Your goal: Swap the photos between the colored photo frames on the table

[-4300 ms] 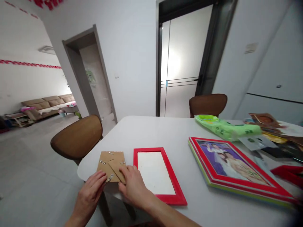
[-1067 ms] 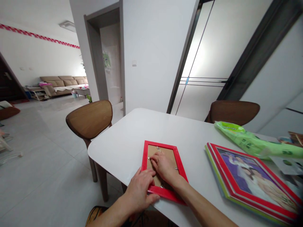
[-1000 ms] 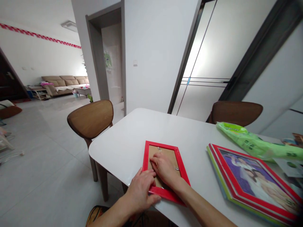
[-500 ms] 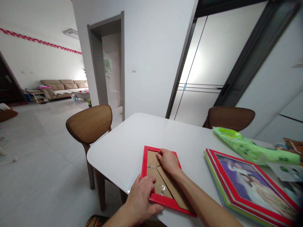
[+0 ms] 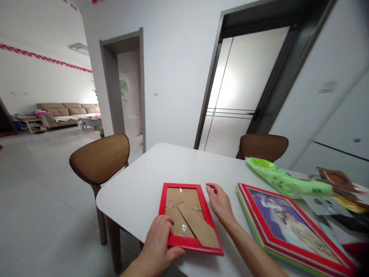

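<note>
A small red picture frame (image 5: pixel 184 243) lies face down on the white table (image 5: pixel 175 161), its brown cardboard back (image 5: pixel 184 215) with a fold-out stand and several metal clips showing. My left hand (image 5: pixel 159 240) grips the frame's near left corner, thumb under the edge and fingers on top. My right hand (image 5: pixel 220 202) rests on the table just right of the frame, fingers loosely spread, holding nothing.
A stack of larger red and green frames (image 5: pixel 288 227) with a photo lies to the right. Behind it are a green plastic packet (image 5: pixel 285 181) and loose photos (image 5: pixel 337 184). Two brown chairs (image 5: pixel 99 159) (image 5: pixel 263 146) stand at the table's left and far sides.
The cardboard back, earlier beside the empty frame, now sits inside it. My right hand has come off the top clip and moved right, off the frame. My left hand still holds the near corner.
</note>
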Demonstrator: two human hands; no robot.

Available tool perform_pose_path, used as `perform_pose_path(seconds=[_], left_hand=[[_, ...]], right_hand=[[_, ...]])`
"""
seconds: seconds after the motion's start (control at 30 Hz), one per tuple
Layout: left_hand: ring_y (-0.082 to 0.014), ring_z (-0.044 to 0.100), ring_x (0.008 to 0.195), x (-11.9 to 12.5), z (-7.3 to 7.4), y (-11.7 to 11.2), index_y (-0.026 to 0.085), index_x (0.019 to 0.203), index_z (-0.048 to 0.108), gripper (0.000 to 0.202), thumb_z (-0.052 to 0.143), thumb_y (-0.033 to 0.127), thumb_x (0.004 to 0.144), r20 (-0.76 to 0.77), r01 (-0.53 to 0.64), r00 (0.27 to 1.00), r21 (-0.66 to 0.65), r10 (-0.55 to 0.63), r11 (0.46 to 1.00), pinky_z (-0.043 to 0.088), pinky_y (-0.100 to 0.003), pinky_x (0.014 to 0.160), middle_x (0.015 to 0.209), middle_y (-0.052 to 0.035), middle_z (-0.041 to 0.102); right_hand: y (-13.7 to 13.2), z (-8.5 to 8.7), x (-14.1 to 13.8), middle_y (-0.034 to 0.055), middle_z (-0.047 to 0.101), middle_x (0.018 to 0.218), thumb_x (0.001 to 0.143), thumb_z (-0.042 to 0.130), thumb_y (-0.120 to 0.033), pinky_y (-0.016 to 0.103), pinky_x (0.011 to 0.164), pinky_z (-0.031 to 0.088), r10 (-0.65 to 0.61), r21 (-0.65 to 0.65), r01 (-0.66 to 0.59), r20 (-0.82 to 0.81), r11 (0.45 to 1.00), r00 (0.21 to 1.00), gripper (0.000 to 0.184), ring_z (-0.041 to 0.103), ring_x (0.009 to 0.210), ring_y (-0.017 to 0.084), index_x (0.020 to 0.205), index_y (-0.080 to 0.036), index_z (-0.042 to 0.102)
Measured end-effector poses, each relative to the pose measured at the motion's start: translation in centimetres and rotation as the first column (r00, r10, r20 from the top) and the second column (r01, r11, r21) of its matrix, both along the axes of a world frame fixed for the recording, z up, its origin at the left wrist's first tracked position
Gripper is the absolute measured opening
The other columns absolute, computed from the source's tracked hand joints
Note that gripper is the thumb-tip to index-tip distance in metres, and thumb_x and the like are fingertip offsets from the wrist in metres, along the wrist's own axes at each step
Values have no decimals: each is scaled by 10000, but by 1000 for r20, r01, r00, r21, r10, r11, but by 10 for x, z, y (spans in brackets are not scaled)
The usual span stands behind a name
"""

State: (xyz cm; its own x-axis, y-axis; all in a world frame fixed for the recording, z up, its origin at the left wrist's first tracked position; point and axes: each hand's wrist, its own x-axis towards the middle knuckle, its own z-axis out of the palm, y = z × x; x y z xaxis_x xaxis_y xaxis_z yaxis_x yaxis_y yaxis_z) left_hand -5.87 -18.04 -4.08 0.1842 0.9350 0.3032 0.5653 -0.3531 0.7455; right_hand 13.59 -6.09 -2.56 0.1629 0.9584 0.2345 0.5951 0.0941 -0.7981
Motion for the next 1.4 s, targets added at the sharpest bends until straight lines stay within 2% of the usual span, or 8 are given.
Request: perform_pose_path(seconds=[0.1,0.2,0.33,0.57,0.73,0.83,1.03,1.4], left_hand=[[-233,463,912,12,15,1,195,654,395,282,603,384,670,375,39,927,-50,-17,998,369,-355,792,960,-60,494],[-245,484,948,44,27,2,195,699,418,361,532,537,684,732,246,675,-111,-88,963,395,-353,790,1059,-70,484],[-249,464,1027,86,54,4,214,952,440,512,678,475,581,862,330,504,-122,-65,936,386,-341,841,1126,-77,482],[-260,528,955,133,104,15,189,1152,394,621,666,387,630,906,485,409,-114,-109,867,440,-362,755,1091,-120,538],[-244,543,941,200,64,29,137,1044,482,481,643,276,612,888,596,424,-124,-180,794,446,-331,763,1034,-122,580],[-205,544,946,227,32,38,147,1029,497,353,528,184,679,783,532,571,-123,-247,838,436,-304,799,1029,-81,594],[-206,462,1050,233,12,43,177,1053,488,366,486,146,688,319,225,935,-187,-158,956,360,-325,898,1134,-62,526],[-213,514,996,179,4,64,162,1119,425,507,558,172,629,489,278,861,-223,-139,935,375,-292,860,1097,-57,563]], right_hand=[[-48,-1,-4,92,624,899,805,222,-439,263,622,456,-4,-54,-10,-252,999,968,453,585,776,160,942,-155,547],[-83,-4,-32,56,637,758,763,361,-503,288,599,465,101,-127,-421,-873,898,478,415,597,687,163,866,-159,569],[-92,11,-24,8,627,638,721,479,-449,273,595,476,54,9,-273,-986,962,157,285,598,638,150,717,-179,569],[-84,58,133,54,676,768,694,510,-389,340,600,491,-121,-221,-119,-826,968,550,318,633,706,218,942,-192,540],[-73,51,228,60,682,684,665,545,-356,345,612,488,-237,-348,45,-534,936,812,258,634,610,221,856,-185,571],[-63,34,259,63,684,695,636,576,-349,329,593,487,-269,-341,132,-395,931,878,273,631,608,224,843,-174,601],[-53,11,277,58,685,766,589,622,-321,302,601,482,-270,-327,157,-338,932,901,391,629,661,215,944,-158,606],[-48,13,197,60,686,741,662,511,-335,310,602,496,-137,-426,-101,-492,899,860,297,641,664,214,911,-181,562]])
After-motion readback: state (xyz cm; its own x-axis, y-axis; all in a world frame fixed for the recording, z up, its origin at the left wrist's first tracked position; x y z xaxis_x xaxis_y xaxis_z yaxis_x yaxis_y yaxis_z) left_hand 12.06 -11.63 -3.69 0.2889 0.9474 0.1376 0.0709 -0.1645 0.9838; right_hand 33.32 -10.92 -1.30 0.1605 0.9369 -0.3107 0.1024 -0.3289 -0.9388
